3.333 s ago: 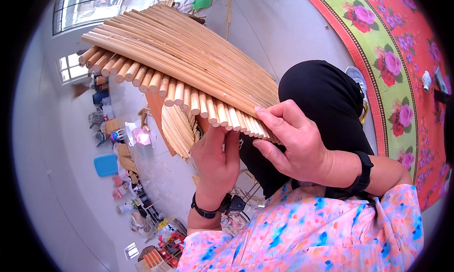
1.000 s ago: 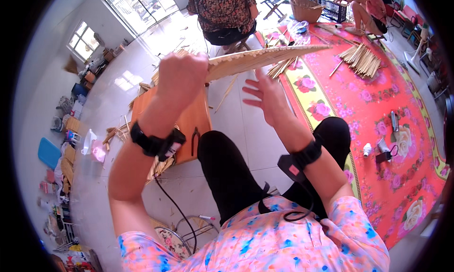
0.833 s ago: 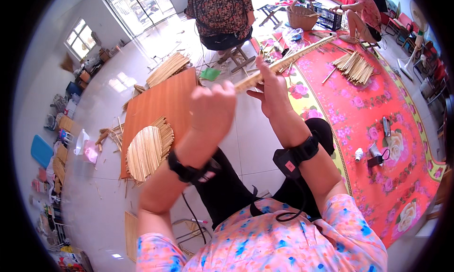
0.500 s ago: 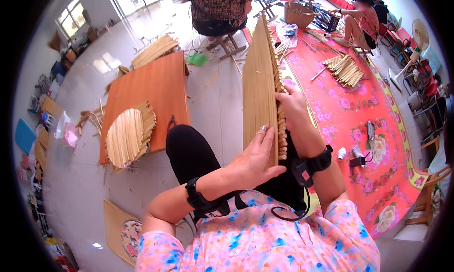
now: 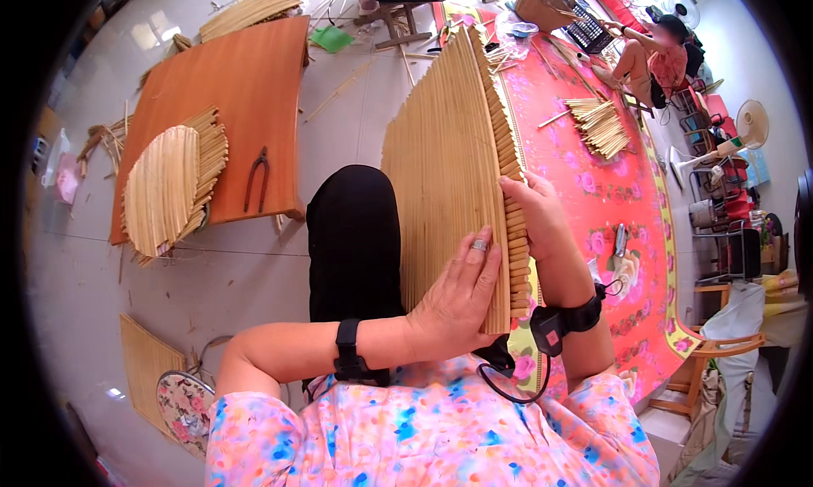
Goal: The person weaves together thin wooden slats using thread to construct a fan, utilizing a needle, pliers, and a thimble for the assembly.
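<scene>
A stiff panel of straw-coloured sticks laid side by side [image 5: 449,174] stands tilted over my lap, tapering toward its far end. Along its right side runs a thick edge of stacked stick ends. My right hand [image 5: 542,218] is closed round that edge, thumb on the near side, its other fingers partly hidden behind. My left hand [image 5: 457,296], with a ring on one finger, lies flat against the panel's broad face near its lower corner, fingers stretched out. Its thumb is hard to make out.
An orange-brown low table [image 5: 229,97] at left holds a rounded stick piece [image 5: 161,186] and dark pliers [image 5: 257,180]. On the red flowered mat [image 5: 584,233] at right lies a bundle of sticks [image 5: 597,127]. A seated person [image 5: 660,63], a basket [image 5: 542,8] and a fan [image 5: 749,124] are beyond.
The panel has turned so more of its broad face shows. My left hand still lies flat on it, and my right hand keeps its edge. The view has shifted, uncovering the pliers.
</scene>
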